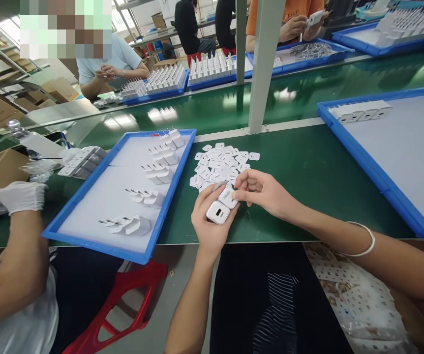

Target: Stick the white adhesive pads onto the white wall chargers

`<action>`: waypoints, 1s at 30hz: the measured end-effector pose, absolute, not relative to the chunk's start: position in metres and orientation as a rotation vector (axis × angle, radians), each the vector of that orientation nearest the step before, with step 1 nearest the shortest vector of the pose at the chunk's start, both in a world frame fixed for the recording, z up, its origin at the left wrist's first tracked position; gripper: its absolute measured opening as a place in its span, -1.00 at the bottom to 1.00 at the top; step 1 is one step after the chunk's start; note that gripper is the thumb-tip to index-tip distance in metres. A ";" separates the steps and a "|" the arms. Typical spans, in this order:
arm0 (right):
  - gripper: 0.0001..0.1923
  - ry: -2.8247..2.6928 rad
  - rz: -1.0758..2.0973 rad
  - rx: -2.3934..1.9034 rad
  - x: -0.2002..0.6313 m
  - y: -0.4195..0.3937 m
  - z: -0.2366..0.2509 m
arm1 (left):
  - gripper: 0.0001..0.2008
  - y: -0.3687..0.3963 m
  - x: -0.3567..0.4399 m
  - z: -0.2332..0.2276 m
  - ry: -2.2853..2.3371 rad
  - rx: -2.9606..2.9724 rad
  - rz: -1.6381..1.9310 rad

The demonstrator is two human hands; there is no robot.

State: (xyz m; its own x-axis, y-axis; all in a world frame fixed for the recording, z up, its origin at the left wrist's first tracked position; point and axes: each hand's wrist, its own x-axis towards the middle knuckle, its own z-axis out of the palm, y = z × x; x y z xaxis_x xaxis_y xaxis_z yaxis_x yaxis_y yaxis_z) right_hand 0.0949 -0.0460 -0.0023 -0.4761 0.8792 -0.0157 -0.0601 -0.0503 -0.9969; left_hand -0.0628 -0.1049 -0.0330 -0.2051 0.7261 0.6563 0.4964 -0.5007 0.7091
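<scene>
The left hand (pixel 209 216) is curled closed around a white charger block (pixel 218 212), which sits in the palm with its port face turned up toward the camera, thumb on one side and fingers wrapped on the other. The right hand (pixel 261 191) reaches in from the right, its thumb and forefinger pinched together on a small white label (pixel 228 197) that lies against the upper side of the charger block; the other fingers are folded loosely in. A thin bangle (pixel 363 241) rings the right wrist. Both hands hover over the near edge of the green counter (pixel 308 172). Just beyond the charger block, touching distance from the fingertips, lies a heap of loose white labels (pixel 221 164) on the counter. Left of the charger block stands a blue-rimmed tray (pixel 175 187) holding rows of white plug adapters (pixel 156 173) laid on their sides. Well to the right of the charger block is a second blue tray (pixel 359 157), with a short row of white chargers (pixel 363 112) in its far corner. Further left of the first tray, another person's gloved hand (pixel 15 196) rests near the counter's edge. Beyond the charger block, across the green conveyor belt (pixel 215 105), other people sit at more blue trays of white parts.
</scene>
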 end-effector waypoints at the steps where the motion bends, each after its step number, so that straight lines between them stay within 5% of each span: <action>1: -0.59 -1.502 1.619 -0.889 0.094 -0.046 -0.004 | -0.61 -0.106 -0.064 -0.032 1.455 1.812 1.782; 13: -0.71 -1.555 1.634 -0.746 0.097 -0.035 -0.006 | -0.57 -0.111 -0.068 -0.032 1.307 1.796 1.636; 21: -0.69 -1.937 1.089 -0.948 0.103 -0.037 -0.021 | -0.55 -0.114 -0.064 -0.038 1.252 1.673 1.610; 25: -0.72 -1.991 1.062 -0.907 0.103 -0.038 -0.021 | -0.58 -0.115 -0.062 -0.037 1.217 1.627 1.641; 30: -0.50 -1.883 1.133 -1.065 0.113 -0.038 -0.029 | -0.49 -0.118 -0.057 -0.043 1.136 1.638 1.666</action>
State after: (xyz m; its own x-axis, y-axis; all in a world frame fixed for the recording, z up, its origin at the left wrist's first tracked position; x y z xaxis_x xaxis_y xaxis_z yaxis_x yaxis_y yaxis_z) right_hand 0.1127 -0.0377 -0.0294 -0.4297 0.8923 0.1387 0.2952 0.2840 -0.9122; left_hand -0.0569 -0.1180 -0.0426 -0.1182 0.8434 0.5241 0.1798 -0.5009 0.8466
